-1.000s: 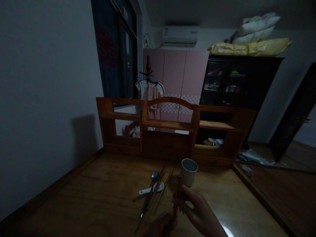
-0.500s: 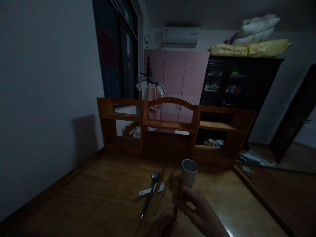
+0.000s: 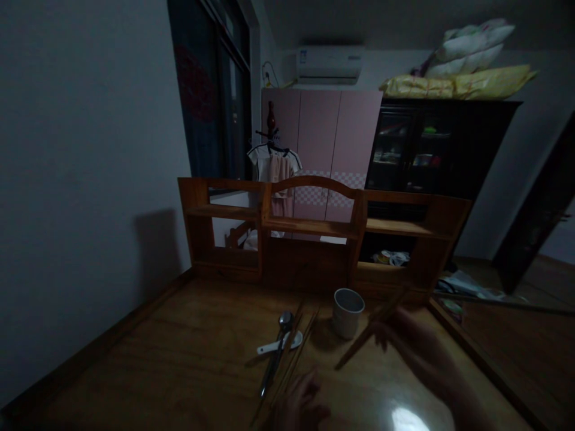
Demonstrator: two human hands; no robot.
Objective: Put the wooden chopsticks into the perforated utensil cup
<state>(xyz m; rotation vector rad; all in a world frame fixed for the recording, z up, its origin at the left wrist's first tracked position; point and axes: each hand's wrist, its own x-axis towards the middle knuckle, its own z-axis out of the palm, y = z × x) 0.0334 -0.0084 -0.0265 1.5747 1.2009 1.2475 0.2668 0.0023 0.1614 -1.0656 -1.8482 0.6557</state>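
Observation:
The room is dim. My right hand (image 3: 417,350) is closed on a pair of brown chopsticks (image 3: 366,338), held slanted just right of a white cup (image 3: 347,311) that stands upright on the wooden table (image 3: 179,365). My left hand (image 3: 299,407) is at the bottom edge, near the table, with its fingers curled; what it holds, if anything, I cannot make out. In front of it lie a metal spoon (image 3: 276,353), a white ceramic spoon (image 3: 278,344) and several more chopsticks (image 3: 294,353) in a loose pile left of the cup.
A wooden shelf unit (image 3: 314,230) stands along the table's far edge. Beyond it are a pink wardrobe (image 3: 321,137), a dark glass cabinet (image 3: 417,149) with bedding on top, and clothes on a hanger (image 3: 274,164). A wall runs along the left.
My right hand has lifted the chopsticks away from my left hand and swung them up and right, past the cup. The left hand stays low near the pile.

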